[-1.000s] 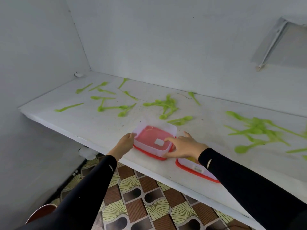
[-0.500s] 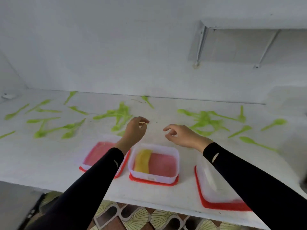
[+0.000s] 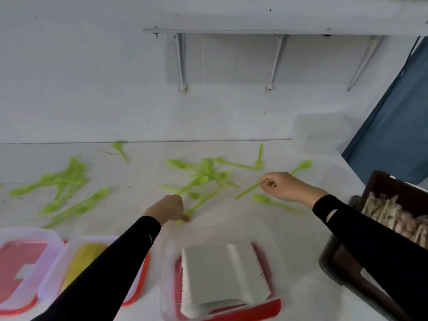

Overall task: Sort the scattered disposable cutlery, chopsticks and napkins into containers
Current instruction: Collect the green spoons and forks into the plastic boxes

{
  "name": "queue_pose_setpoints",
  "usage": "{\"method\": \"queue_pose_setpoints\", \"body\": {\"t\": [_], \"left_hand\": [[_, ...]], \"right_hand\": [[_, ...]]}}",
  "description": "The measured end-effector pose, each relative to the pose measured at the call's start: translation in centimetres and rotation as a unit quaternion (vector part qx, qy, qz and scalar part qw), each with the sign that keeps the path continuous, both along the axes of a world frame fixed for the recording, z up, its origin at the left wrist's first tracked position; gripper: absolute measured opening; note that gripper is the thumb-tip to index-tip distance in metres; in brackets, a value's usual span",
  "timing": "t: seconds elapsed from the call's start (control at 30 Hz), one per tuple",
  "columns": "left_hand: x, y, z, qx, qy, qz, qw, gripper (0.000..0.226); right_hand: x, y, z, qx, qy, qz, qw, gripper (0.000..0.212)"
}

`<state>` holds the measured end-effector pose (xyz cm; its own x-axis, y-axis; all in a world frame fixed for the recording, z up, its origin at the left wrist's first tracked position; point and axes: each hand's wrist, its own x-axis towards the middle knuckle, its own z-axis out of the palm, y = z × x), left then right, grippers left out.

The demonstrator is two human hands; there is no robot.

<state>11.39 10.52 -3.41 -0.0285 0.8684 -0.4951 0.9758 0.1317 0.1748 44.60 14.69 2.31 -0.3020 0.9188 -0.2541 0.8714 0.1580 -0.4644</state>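
The right grip (image 3: 284, 185) pinches the thin handle of a lime-green plastic utensil (image 3: 246, 190), right of the tangled spoon pile (image 3: 206, 174) on the table (image 3: 139, 181). The left grip (image 3: 168, 208) curls over another green spoon (image 3: 201, 201); I cannot tell whether it holds it.

Green utensil (image 3: 246, 191) in right hand (image 3: 287, 186)

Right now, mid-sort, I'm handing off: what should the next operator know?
Left hand: curled on the end of a green spoon. Right hand: pinches a green handle.
Things: green cutlery scattered on the counter; napkins in the right tub; wrapped chopsticks in the dark tray.
Done: napkins and chopsticks look binned.
Left: all the green cutlery; none shows in a tub.
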Motion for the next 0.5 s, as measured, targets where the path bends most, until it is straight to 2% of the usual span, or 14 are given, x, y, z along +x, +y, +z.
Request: {"method": "queue_pose_setpoints", "body": {"t": [0.13, 0.23, 0.3, 0.4, 0.43, 0.5], "left_hand": [[0.9, 0.6, -0.4, 0.024, -0.05, 0.027, 0.998, 0.044], [2.0, 1.0, -1.0, 0.062, -0.015, 0.004, 0.998, 0.039], [2.2, 1.4, -0.8, 0.108, 0.012, -0.014, 0.994, 0.029], [1.8, 2.7, 0.5, 0.149, 0.003, -0.02, 0.989, 0.012], [1.8, 3.3, 1.3, 0.164, -0.008, -0.013, 0.986, 0.008], [2.0, 4.7, 3.0, 0.205, -0.091, 0.035, 0.974, 0.007]], "right_hand": [[2.3, 1.6, -1.9, -0.027, -0.131, 0.064, 0.989, 0.04], [1.7, 2.3, -3.7, -0.022, -0.17, 0.111, 0.979, 0.05], [1.0, 2.7, -4.9, 0.007, -0.184, 0.153, 0.971, 0.049], [0.2, 3.3, -5.7, 0.05, -0.196, 0.212, 0.956, 0.042], [-0.1, 3.5, -5.9, 0.064, -0.199, 0.228, 0.951, 0.041], [-0.5, 4.1, -6.2, 0.096, -0.196, 0.24, 0.946, 0.035]]}}
